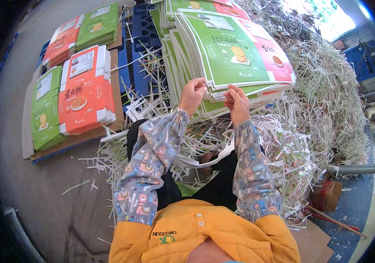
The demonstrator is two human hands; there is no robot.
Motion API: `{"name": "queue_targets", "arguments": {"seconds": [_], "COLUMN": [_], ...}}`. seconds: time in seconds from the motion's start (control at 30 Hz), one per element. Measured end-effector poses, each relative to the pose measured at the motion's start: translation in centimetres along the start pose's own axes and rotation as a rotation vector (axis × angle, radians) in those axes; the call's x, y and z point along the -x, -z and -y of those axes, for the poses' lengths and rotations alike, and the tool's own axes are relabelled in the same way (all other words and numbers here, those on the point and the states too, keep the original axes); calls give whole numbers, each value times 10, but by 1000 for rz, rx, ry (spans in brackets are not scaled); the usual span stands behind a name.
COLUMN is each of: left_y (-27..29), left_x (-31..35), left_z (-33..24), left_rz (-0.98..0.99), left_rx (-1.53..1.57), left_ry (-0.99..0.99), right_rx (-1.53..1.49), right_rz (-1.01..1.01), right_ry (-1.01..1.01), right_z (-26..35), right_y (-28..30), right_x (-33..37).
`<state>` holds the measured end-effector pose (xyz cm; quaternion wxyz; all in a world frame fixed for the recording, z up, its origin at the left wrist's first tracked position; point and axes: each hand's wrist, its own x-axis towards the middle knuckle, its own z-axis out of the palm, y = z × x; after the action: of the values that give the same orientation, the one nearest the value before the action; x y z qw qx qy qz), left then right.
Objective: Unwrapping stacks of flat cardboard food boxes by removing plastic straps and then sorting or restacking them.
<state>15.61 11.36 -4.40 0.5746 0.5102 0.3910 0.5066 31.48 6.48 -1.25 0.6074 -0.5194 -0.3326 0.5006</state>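
Observation:
A tall stack of printed cardboard sheets [235, 46], green and red-pink with white edges, rises in front of me. At its near left corner is my left hand [192, 96], its fingers curled closed; what they hold, if anything, is hidden. My right hand [238, 104] is a little to the right, at the stack's near edge, with thumb and fingers pressed together. Whether a sheet's edge or a thin strip lies between those fingertips cannot be made out. Thin white paper strips [196, 163] hang and lie below both hands, over my dark trousers.
A big heap of shredded paper trimmings [327, 92] stands to the right. On the left, a pallet carries neat stacks of red sheets [84, 98] and green sheets [47, 111]. A blue plastic pallet [145, 28] lies behind. A brown carton [326, 195] and sticks [341, 223] lie lower right.

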Motion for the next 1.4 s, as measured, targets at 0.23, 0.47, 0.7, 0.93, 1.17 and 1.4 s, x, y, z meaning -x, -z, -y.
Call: {"name": "queue_targets", "arguments": {"seconds": [0.23, 0.47, 0.7, 0.93, 1.17, 1.4], "left_y": [-1, -11, -9, -8, -8, -9], "left_x": [-8, -4, 1, 2, -9, -12], "left_z": [20, 15, -12, -15, 5, 16], "left_rz": [21, 145, 255, 285, -85, -128], "left_rx": [-72, -40, 433, 455, 121, 86], "left_ry": [-139, -7, 245, 174, 26, 86], "right_rx": [-83, -169, -134, -237, -225, -6], "right_rz": [-175, -191, -252, -274, -114, -140], "right_ry": [-90, -46, -200, -304, -303, -264], "right_z": [-11, -18, -7, -1, -2, -4], "right_y": [-13, -15, -10, -10, -16, -25], "right_x": [-16, -15, -26, -43, -51, -43]}}
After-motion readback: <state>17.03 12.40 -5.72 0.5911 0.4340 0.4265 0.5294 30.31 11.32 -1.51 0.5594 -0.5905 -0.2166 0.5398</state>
